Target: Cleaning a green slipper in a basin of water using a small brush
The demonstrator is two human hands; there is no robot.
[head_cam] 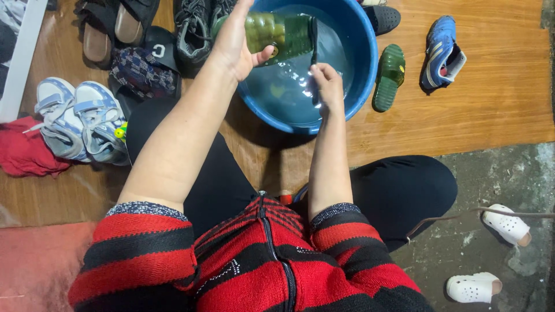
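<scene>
The glossy green rubber slipper (pixel 277 33) is up over the round blue plastic basin (pixel 361 69), held sole-side toward the camera just above the water. The left hand (pixel 234 43) has its fingers wrapped around the slipper's heel end, thumb pressed on the sole, a firm grip. Just below and right of those fingers, the right hand (pixel 326 86) is closed on a thin dark brush handle (pixel 314 40) that runs up across the slipper's toe end; the bristles are not clear to see, so whether they touch the sole is hard to say. As a judgement, this slipper looks wet and mid-scrub, while its partner, the matching green slipper (pixel 388 78), lies dry-looking on the wooden floor (pixel 497 98) right of the basin beside a blue sports shoe (pixel 440 52), apparently still unwashed. Left of the holding fingers sits a heap of sandals and dark trainers (pixel 193 29), then pale blue-and-white children's shoes (pixel 81 118) on the floor near a red cloth (pixel 23 150). The heap's top is cut off by the frame, and the water's surface glare hides the basin bottom.
</scene>
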